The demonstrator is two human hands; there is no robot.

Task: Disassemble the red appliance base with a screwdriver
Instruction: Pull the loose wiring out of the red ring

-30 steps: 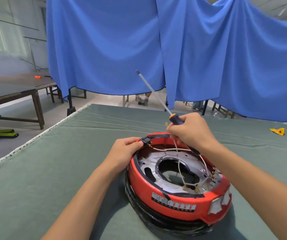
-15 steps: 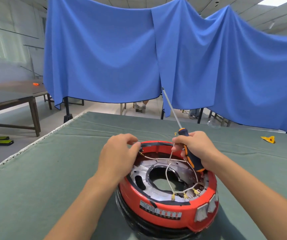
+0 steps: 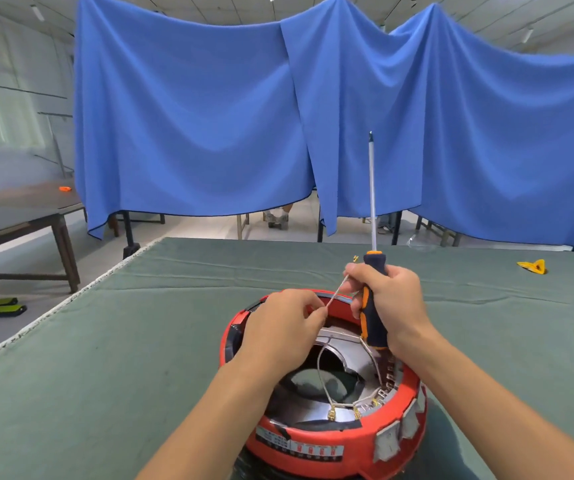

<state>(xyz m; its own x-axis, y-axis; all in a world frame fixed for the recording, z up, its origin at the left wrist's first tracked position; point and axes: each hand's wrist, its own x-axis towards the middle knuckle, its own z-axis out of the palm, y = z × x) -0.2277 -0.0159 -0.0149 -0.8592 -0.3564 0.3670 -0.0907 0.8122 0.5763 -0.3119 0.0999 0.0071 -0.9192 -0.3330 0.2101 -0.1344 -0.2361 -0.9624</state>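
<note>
The red appliance base (image 3: 330, 441) lies on the green table cloth, open side up, showing a silver metal plate with a central hole and several white wires (image 3: 322, 379). My right hand (image 3: 387, 296) grips the dark blue and orange handle of a screwdriver (image 3: 372, 306), whose shaft points straight up, and also pinches one white wire with a brass terminal. My left hand (image 3: 278, 330) sits over the base's far left rim and pinches the same wire's other end.
A yellow object (image 3: 532, 266) lies on the green table (image 3: 105, 341) at the far right. Blue curtains (image 3: 244, 109) hang behind the table. A dark wooden table (image 3: 19, 209) stands at the left, across a strip of floor.
The screwdriver shaft swung from leaning left to upright. My left hand moved from the rim's black part to pinching the wire. A wire end is lifted up between both hands.
</note>
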